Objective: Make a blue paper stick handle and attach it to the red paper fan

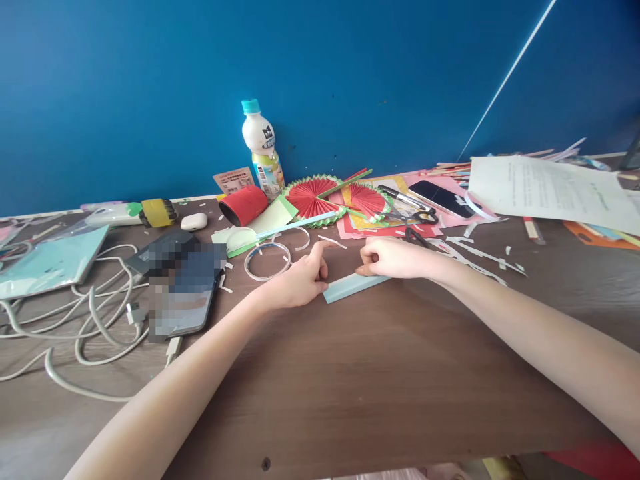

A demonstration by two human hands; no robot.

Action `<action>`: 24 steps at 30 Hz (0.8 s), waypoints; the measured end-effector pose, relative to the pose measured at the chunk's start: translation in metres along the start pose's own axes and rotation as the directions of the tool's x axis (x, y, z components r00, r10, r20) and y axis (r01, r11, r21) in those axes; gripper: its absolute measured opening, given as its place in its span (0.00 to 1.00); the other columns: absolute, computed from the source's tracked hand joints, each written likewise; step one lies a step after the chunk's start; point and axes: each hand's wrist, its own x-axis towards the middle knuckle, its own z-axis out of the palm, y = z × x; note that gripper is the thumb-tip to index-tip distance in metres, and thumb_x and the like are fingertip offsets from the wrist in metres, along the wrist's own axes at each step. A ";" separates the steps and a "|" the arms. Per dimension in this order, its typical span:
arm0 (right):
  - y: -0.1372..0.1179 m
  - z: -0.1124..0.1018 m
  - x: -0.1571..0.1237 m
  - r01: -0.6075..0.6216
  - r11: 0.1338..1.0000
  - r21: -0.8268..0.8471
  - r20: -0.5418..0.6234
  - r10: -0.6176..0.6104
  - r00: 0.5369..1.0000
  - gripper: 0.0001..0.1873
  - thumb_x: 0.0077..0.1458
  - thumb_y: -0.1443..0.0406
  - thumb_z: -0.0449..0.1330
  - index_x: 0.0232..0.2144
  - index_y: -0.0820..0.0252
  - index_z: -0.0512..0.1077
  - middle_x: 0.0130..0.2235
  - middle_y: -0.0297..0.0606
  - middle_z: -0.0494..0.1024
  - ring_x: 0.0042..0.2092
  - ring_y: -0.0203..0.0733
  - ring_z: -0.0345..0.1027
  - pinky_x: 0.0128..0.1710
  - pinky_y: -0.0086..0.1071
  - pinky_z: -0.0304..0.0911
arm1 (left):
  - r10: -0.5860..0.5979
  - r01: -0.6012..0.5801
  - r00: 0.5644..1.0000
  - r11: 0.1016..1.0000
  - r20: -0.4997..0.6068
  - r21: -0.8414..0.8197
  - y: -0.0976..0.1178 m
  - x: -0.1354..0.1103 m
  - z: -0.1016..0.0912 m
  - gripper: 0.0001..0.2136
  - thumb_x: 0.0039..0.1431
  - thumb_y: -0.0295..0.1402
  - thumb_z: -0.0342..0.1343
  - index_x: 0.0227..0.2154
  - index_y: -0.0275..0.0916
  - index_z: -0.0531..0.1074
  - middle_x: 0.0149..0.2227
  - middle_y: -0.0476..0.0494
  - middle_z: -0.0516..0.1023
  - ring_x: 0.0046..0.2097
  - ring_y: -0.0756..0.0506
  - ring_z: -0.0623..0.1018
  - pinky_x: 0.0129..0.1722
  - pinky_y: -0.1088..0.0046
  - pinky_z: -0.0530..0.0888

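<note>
A narrow folded strip of pale blue paper (350, 286) lies on the brown table (380, 373) between my hands. My left hand (299, 279) rests at the strip's left end, fingers curled and the forefinger stuck out. My right hand (393, 257) is closed, pinching and pressing the strip's right part against the table. Just beyond my hands lie red pleated paper fans (314, 197) with green edging, black scissors (419, 216), and white paper offcuts (480, 257).
A phone (183, 290) and white cables (85, 320) lie at the left. A drink bottle (263, 152) stands by the blue wall, next to a red tube (243, 205). A clear tape ring (267, 259), another phone (443, 197), and a printed sheet (550, 190) lie further back.
</note>
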 end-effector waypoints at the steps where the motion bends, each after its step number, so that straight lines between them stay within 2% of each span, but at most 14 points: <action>1: 0.001 -0.002 0.000 -0.016 1.000 -0.010 0.006 0.016 1.000 0.17 0.44 0.55 0.57 0.16 0.59 0.58 0.24 0.32 0.64 0.25 0.34 0.56 0.25 0.30 0.49 | 0.003 -0.003 1.000 1.000 -0.002 0.002 0.000 0.000 0.000 0.29 0.50 0.25 0.48 0.55 0.44 0.47 0.35 0.49 0.65 0.35 0.50 0.66 0.39 0.71 0.65; 5: 0.010 -0.008 0.003 -0.042 0.999 -0.015 0.049 0.042 0.998 0.16 0.43 0.55 0.58 0.16 0.58 0.59 0.22 0.31 0.63 0.23 0.33 0.53 0.23 0.30 0.47 | 0.014 -0.014 1.000 1.000 -0.009 0.003 -0.001 0.000 -0.001 0.29 0.49 0.26 0.48 0.55 0.45 0.47 0.35 0.49 0.65 0.35 0.50 0.66 0.39 0.71 0.65; 11: 0.020 -0.011 0.004 0.034 0.997 0.071 0.056 -0.038 0.998 0.15 0.46 0.55 0.56 0.18 0.59 0.64 0.22 0.30 0.64 0.23 0.33 0.54 0.23 0.29 0.47 | 0.015 -0.013 1.000 0.997 0.023 -0.077 -0.004 -0.001 -0.008 0.30 0.48 0.26 0.49 0.55 0.46 0.48 0.35 0.49 0.66 0.33 0.51 0.68 0.36 0.72 0.67; 13: 0.020 -0.012 0.004 0.082 0.988 0.128 0.017 -0.085 0.996 0.12 0.47 0.56 0.55 0.22 0.58 0.68 0.24 0.32 0.68 0.25 0.34 0.57 0.24 0.30 0.50 | 0.000 0.003 0.999 0.997 0.044 -0.080 -0.005 -0.003 -0.014 0.31 0.47 0.26 0.50 0.56 0.46 0.48 0.35 0.49 0.66 0.33 0.51 0.69 0.35 0.73 0.67; 15: 0.017 -0.013 0.003 0.149 0.968 0.203 -0.072 -0.137 0.988 0.09 0.48 0.59 0.55 0.26 0.59 0.70 0.28 0.33 0.72 0.28 0.35 0.62 0.28 0.30 0.54 | -0.027 0.029 0.999 0.998 0.033 -0.061 -0.004 -0.004 -0.020 0.32 0.46 0.26 0.50 0.56 0.46 0.48 0.35 0.49 0.67 0.33 0.51 0.69 0.34 0.72 0.67; 19: 0.009 -0.014 0.002 0.249 0.895 0.370 -0.233 -0.171 0.957 0.09 0.50 0.62 0.54 0.32 0.60 0.71 0.36 0.38 0.75 0.36 0.38 0.67 0.35 0.32 0.58 | -0.036 0.029 0.996 0.996 -0.079 -0.088 0.004 -0.005 -0.027 0.28 0.47 0.24 0.47 0.54 0.44 0.54 0.37 0.47 0.66 0.36 0.50 0.70 0.38 0.70 0.67; 21: 0.006 -0.014 0.002 0.279 0.858 0.432 -0.260 -0.178 0.949 0.10 0.51 0.62 0.54 0.34 0.59 0.71 0.38 0.39 0.75 0.39 0.40 0.67 0.37 0.33 0.59 | 0.000 -0.012 0.997 0.985 -0.071 -0.173 0.010 -0.006 -0.026 0.28 0.47 0.24 0.45 0.54 0.45 0.54 0.40 0.46 0.65 0.40 0.49 0.70 0.41 0.71 0.67; 24: 0.006 -0.016 0.000 0.288 0.822 0.492 -0.226 -0.198 0.954 0.11 0.51 0.60 0.55 0.35 0.59 0.71 0.39 0.38 0.75 0.41 0.40 0.67 0.38 0.33 0.59 | 0.046 -0.040 0.999 0.966 0.016 -0.256 0.016 -0.008 -0.024 0.30 0.47 0.23 0.45 0.55 0.49 0.54 0.42 0.47 0.64 0.43 0.49 0.69 0.41 0.72 0.67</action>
